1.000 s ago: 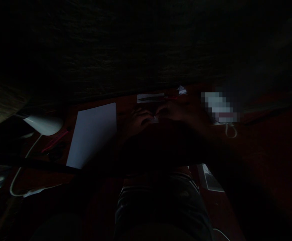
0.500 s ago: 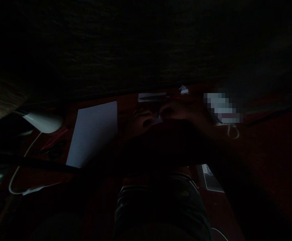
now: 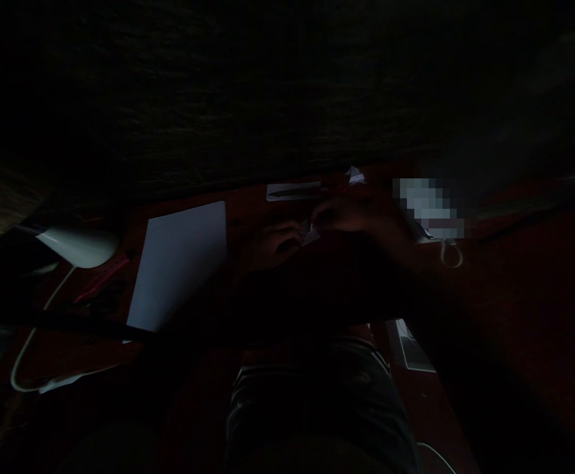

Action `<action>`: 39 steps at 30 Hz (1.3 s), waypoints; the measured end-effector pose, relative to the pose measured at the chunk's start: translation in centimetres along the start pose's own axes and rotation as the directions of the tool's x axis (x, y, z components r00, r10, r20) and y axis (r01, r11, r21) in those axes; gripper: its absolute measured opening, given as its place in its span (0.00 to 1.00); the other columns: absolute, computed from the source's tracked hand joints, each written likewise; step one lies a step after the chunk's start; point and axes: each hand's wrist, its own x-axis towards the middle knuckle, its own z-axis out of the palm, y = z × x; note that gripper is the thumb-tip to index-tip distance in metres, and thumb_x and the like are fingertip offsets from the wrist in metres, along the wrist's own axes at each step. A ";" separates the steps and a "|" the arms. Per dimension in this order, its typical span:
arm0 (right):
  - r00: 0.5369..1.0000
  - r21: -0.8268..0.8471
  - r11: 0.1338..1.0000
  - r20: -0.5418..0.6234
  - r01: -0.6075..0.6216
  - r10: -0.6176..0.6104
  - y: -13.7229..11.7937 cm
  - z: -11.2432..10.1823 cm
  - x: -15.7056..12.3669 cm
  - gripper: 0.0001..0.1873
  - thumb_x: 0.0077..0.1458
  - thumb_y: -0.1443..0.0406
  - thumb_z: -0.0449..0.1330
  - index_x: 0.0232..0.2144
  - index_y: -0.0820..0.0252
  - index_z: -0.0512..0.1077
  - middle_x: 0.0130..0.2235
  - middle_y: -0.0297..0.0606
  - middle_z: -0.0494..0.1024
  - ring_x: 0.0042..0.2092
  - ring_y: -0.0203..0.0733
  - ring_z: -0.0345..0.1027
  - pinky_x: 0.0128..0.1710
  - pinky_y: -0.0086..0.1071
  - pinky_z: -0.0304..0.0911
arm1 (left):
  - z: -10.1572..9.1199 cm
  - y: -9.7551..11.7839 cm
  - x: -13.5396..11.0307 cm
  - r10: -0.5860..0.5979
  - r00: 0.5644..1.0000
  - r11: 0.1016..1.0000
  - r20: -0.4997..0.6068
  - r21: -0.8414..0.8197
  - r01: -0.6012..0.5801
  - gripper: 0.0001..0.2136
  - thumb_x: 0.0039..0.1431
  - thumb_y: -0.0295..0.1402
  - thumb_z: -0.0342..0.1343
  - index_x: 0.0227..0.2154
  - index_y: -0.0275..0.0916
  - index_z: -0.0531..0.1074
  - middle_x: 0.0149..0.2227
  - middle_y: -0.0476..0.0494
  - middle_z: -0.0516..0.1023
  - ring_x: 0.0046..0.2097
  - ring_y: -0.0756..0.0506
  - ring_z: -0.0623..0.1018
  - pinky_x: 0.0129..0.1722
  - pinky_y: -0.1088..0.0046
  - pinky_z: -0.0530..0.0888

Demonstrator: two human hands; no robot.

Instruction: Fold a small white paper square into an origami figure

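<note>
On the far left of a very dark reddish desk, a white lamp head catches what little light there is, with a pale cable looping down from it toward the near edge. Just right of the lamp lie a pink pen-like item and something dark that may be scissors, too dim to be sure. Next comes a blank white sheet, lying flat and tilted, well apart from the hands.

At the centre, the left hand and the right hand meet over a small white paper piece. Compared with a second ago, the paper has moved from flat between the hands to slightly raised and angled, and the right hand has shifted a little up and to the right, so the piece seems to be turned or creased rather than set down. Both hands have fingers curled in close and appear to pinch the paper at its edges; how tightly each thumb presses cannot be told in this light.

Behind the hands, a white strip with a dark slim tool on it lies near the desk's far edge, and a small crumpled white scrap sits just right of it. Farther right is a blurred-out white object with a thin cord loop below it. Below the desk, the person's lap in dark trousers fills the foreground. Deep shadow hides much of the surface, and nothing lies between the hands and the paper.
</note>
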 end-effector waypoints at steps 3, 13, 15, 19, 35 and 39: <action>1.000 -0.005 1.000 0.013 0.013 -0.013 0.1 -0.1 0.0 0.08 0.60 0.67 0.67 0.38 0.56 0.87 0.43 0.38 0.91 0.45 0.47 0.83 0.49 0.38 0.73 | -0.1 0.2 0.1 -0.019 1.000 1.000 0.020 0.008 0.019 0.12 0.75 0.31 0.59 0.55 0.43 0.83 0.63 0.38 0.85 0.65 0.36 0.84 0.69 0.51 0.81; 1.000 0.011 1.000 -0.012 -0.023 0.023 0.4 -0.2 -0.1 0.10 0.59 0.67 0.65 0.38 0.54 0.88 0.43 0.38 0.91 0.45 0.48 0.83 0.48 0.38 0.74 | -0.2 0.6 -0.1 -0.007 0.999 0.999 0.054 0.040 0.005 0.16 0.76 0.34 0.59 0.61 0.48 0.85 0.67 0.40 0.83 0.68 0.34 0.83 0.72 0.48 0.79; 0.999 0.004 1.000 -0.026 -0.021 0.021 0.3 -0.2 -0.1 0.09 0.59 0.66 0.66 0.38 0.55 0.88 0.43 0.39 0.91 0.45 0.48 0.83 0.48 0.39 0.74 | -0.2 0.6 -0.1 -0.010 0.998 0.999 0.066 0.047 0.007 0.17 0.76 0.34 0.59 0.62 0.47 0.84 0.67 0.39 0.83 0.68 0.34 0.83 0.72 0.49 0.79; 0.998 -0.030 0.998 -0.037 -0.053 0.052 0.1 0.0 0.0 0.09 0.60 0.66 0.67 0.37 0.56 0.88 0.43 0.39 0.91 0.44 0.48 0.83 0.50 0.39 0.74 | 0.0 0.4 0.0 -0.002 0.998 0.999 0.070 0.048 -0.001 0.17 0.76 0.33 0.59 0.62 0.46 0.84 0.67 0.40 0.84 0.67 0.35 0.84 0.71 0.50 0.79; 0.969 -0.224 0.943 -0.072 -0.246 0.235 -2.3 0.5 0.4 0.12 0.62 0.69 0.65 0.41 0.60 0.90 0.43 0.41 0.91 0.41 0.45 0.82 0.41 0.33 0.69 | -0.2 0.6 0.1 -0.009 0.996 0.997 0.092 0.071 0.002 0.18 0.75 0.33 0.57 0.62 0.43 0.82 0.67 0.38 0.84 0.66 0.35 0.84 0.70 0.51 0.80; 0.957 -0.217 0.933 -0.100 -0.288 0.272 -3.1 0.6 0.3 0.11 0.64 0.68 0.66 0.42 0.60 0.90 0.46 0.43 0.91 0.42 0.45 0.82 0.42 0.33 0.68 | -0.2 0.6 0.1 -0.025 0.995 0.998 0.098 0.065 0.019 0.18 0.75 0.33 0.57 0.62 0.43 0.82 0.67 0.38 0.83 0.67 0.35 0.83 0.70 0.50 0.79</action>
